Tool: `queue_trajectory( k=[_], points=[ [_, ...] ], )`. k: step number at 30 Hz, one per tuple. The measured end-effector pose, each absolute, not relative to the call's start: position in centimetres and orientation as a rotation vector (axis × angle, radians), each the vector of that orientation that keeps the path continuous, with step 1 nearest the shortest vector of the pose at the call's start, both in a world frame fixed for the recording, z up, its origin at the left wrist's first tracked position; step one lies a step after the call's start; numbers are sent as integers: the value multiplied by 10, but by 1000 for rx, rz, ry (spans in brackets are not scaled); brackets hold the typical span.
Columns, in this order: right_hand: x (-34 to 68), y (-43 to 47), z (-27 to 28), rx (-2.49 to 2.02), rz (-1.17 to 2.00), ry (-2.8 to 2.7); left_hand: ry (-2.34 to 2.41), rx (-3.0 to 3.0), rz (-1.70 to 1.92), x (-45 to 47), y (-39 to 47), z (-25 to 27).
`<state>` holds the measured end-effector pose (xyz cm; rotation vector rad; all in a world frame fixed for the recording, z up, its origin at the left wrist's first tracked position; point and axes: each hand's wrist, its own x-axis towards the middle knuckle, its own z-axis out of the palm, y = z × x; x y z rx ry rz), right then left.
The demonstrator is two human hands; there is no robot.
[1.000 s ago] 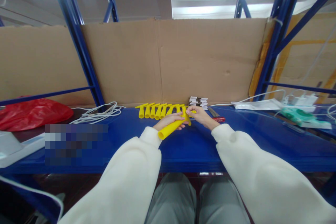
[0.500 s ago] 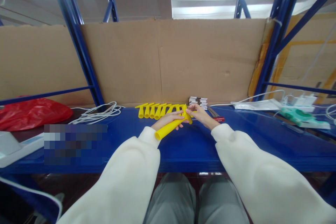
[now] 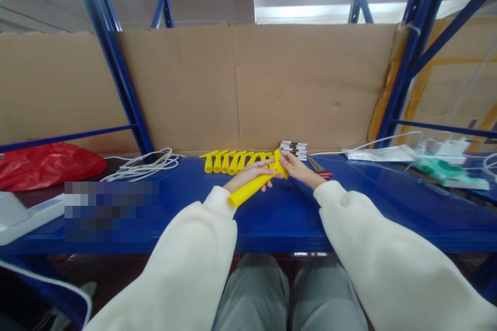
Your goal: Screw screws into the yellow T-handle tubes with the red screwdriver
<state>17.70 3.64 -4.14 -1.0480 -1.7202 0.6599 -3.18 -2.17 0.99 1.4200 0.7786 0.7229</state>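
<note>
Over the blue table, a yellow T-shaped plastic tool with a hollow round handle (image 3: 250, 191) slants down toward my left wrist. My left hand (image 3: 254, 173) is closed around it near its wide head. The fingers of my right hand (image 3: 295, 168) pinch that head at its right end; whether they also hold a small part is hidden. Behind my left hand stands a row of several similar yellow tools (image 3: 225, 162), handle openings facing me. Just beyond my right hand is a stack of white pieces with dark marks (image 3: 294, 150).
A red-handled tool (image 3: 323, 174) lies right of my right hand. Coiled white cable (image 3: 155, 164) and a red bag (image 3: 50, 165) are at left. Farther right are a white packet (image 3: 382, 153) and a green-and-white pack (image 3: 450, 171). Cardboard (image 3: 272, 88) closes off the back.
The tool's head has turned slightly in my hands, and my right fingers have shifted a little along it. The row of yellow tools stays where it was.
</note>
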Motion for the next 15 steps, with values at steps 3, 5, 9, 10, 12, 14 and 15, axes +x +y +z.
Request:
queue_trajectory(
  k=[3,5,9,10,12,14,15],
  points=[
    [179,34,-40,-1065,673,-1730,764,1396,736,-31,-19,9],
    [182,33,-38,-1082,646,-1747,748,1374,745,-31,-17,9],
    [196,36,-32,-1147,479,-1756,764,1314,799,-32,-14,11],
    [202,37,-31,-1181,410,-1760,776,1290,827,-32,-13,12],
    [216,38,-30,-1271,229,-1779,799,1224,893,-32,-14,13],
    [234,38,-29,-1370,28,-1798,801,1148,964,-33,-14,14],
    [243,37,-28,-1417,-39,-1807,797,1118,992,-34,-14,14]
  ],
)
